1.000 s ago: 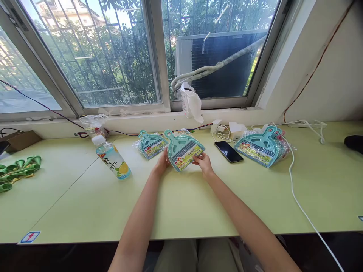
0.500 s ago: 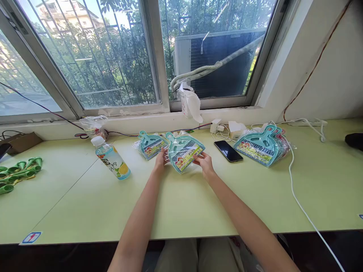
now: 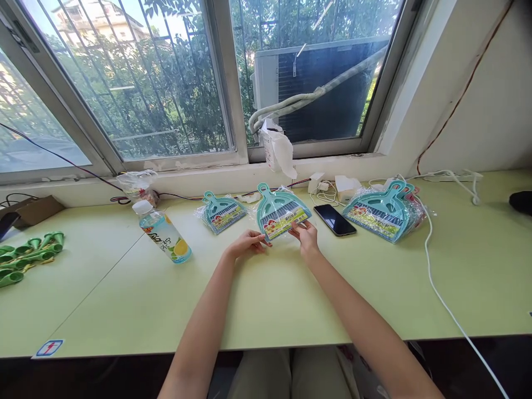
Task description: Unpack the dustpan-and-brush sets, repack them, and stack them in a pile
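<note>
Both hands grip a plastic-wrapped teal mini dustpan and brush set (image 3: 279,206) by its lower edge, its handle pointing away from me and its printed label facing up. My left hand (image 3: 249,244) pinches the lower left corner. My right hand (image 3: 305,235) has its thumb on the lower right edge of the label, with the fingers curled under. To the left lies a second wrapped dustpan set (image 3: 224,211), apart from my hands. A stack of similar wrapped dustpan sets (image 3: 380,210) rests on the right side of the table.
A black phone (image 3: 334,220) lies right of my hands. A drink bottle (image 3: 163,233) lies tilted on the left, near green horn-shaped pieces (image 3: 31,257). White chargers (image 3: 322,185) and a white cable (image 3: 434,282) are on the table (image 3: 124,310), below the window.
The held dustpan set has moved right and turned, its handle swinging to point more straight away from me. My left hand has shifted from its left side to its lower left corner.
</note>
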Demonstrator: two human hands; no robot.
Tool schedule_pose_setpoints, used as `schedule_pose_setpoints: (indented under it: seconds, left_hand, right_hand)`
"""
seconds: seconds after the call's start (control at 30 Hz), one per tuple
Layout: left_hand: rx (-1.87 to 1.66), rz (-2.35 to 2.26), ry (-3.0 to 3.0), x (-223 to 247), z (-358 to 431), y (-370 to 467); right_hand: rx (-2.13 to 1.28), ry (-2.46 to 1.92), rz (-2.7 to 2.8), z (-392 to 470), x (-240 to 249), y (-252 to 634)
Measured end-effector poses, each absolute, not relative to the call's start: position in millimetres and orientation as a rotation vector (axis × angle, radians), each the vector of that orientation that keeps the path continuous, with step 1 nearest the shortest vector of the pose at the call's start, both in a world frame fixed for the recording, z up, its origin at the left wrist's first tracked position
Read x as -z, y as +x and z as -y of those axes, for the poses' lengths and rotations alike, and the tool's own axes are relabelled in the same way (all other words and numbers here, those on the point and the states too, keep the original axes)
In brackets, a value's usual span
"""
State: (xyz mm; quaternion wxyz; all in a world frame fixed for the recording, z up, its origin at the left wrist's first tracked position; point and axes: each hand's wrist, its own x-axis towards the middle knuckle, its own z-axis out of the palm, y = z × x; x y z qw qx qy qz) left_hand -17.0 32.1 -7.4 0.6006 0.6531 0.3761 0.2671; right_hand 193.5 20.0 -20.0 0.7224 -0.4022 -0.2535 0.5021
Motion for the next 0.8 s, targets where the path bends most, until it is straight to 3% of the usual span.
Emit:
schedule_pose_setpoints:
  seconds: [0.43,0.8]
  left_hand:
    - [-0.995,-0.897,1.434,11.7,-37.5,-18.5]
    - [-0.758,-0.91,1.59,4.4,-28.8,-7.8]
  right_hand:
    - [-1.149,-0.891,0.453,-16.6,13.8,196.0]
    - [-1.125,-0.892,0.437,-14.7,14.2,193.8]
